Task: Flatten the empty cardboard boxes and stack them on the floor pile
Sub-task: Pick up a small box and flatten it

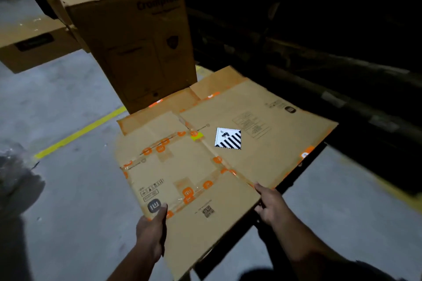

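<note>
Flattened cardboard fills the middle of the view, held by both hands at its near edge and lying low over the grey floor, with a dark shadow under its right side. It carries orange tape, a black-and-white striped diamond label and a small yellow sticker. The left hand grips the near left edge: the thumb lies on top beside a dark square logo and the other fingers go under the sheet, out of sight. The right hand holds the near right side, where two panels meet at a fold; its fingers are curled round the edge. I cannot tell if this is one flattened box or several sheets one over another; at the far side a second layer shows from under the top one. Three boxes stand behind. One tall box is upright just behind the cardboard and touches its far edge; its top flaps are closed, so its contents are hidden. One more box shows partly behind the tall one. One low box lies on the floor at the left, well apart, also closed. One yellow line crosses the floor at the left. At the far left edge there is a grey, blurred shape.
</note>
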A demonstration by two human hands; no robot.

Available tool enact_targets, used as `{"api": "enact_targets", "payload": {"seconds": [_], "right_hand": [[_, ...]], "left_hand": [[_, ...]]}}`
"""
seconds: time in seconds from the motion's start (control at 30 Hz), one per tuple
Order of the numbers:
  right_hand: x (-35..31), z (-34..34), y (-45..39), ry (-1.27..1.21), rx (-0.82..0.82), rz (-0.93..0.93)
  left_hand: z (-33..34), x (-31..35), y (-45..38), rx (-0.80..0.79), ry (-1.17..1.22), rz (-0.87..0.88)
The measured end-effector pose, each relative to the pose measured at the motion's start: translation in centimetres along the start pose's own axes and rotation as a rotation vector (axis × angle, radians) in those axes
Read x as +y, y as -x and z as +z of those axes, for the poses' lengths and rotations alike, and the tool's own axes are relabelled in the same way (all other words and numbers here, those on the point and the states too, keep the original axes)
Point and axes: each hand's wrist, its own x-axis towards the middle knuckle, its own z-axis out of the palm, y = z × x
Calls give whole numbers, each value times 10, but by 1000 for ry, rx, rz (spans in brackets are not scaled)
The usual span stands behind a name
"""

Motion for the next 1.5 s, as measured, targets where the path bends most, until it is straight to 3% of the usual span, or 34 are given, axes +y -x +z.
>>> {"api": "enact_targets", "payload": {"seconds": [0.33, 0.47, 0.7, 0.83, 1.03, 1.33, 1.5], "right_hand": [[-9, 55, -39, 51, -36, -238], [-23, 81, -60, 197, -118, -142], [-8, 85, -60, 422, -162, -17], [-9, 79, -43, 630, -150, 25], [-19, 68, -5, 843, -52, -260], [-47, 9, 116, 776, 0, -540], [-59, -41, 200, 697, 52, -589]], "left_hand": [[23, 39, -61, 33, 35, 180], [21, 60, -99, 41, -37, 161], [20, 49, -109, -136, -405, 203], [39, 42, -81, -235, -578, 328], [65, 43, -33, -295, -607, 468], [92, 64, 84, -375, -566, 665], [103, 51, 175, -520, -433, 585]]}}
